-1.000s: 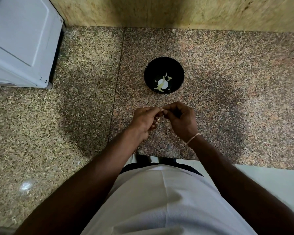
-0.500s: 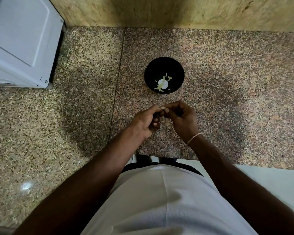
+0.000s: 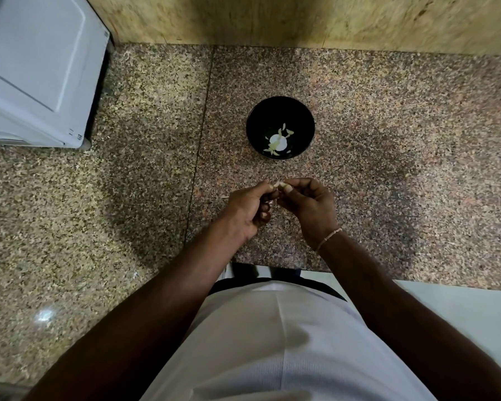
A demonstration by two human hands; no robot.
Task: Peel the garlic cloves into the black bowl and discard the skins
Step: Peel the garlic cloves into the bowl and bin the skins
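Polished speckled granite counter (image 3: 388, 140) catching a glint, glossy black bowl (image 3: 255, 123), smooth white appliance (image 3: 35, 68), matt white cloth shirt (image 3: 272, 342)

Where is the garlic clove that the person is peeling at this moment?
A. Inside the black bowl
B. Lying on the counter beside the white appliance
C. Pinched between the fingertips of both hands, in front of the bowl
C: the garlic clove sits pinched between the left hand and the right hand, nearer the person than the black bowl.
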